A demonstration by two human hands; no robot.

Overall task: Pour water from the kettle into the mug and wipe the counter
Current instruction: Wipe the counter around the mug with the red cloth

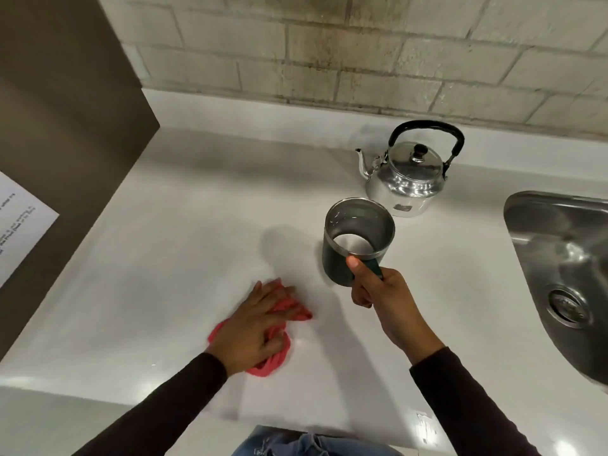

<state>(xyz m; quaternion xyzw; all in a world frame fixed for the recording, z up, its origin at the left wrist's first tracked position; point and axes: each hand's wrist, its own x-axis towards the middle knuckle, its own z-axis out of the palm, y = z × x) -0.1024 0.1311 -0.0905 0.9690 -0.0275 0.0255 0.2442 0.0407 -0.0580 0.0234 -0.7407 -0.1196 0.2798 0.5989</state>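
A dark steel mug [357, 238] with a shiny inside hangs just above the white counter [184, 225], its shadow lying to its left. My right hand [381, 297] grips its handle, thumb on the rim. A silver kettle [406, 179] with a black handle stands upright behind the mug, spout to the left, near the wall. My left hand [256, 324] presses flat on a crumpled pink cloth [273, 357] on the counter, left of the mug. Whether the mug holds water is unclear.
A steel sink [566, 268] with a drain is set into the counter at the right. A brown cabinet side [59, 126] with a paper sheet [19, 222] stands at the left. A tiled wall [362, 51] runs behind. The counter's front edge is near my body.
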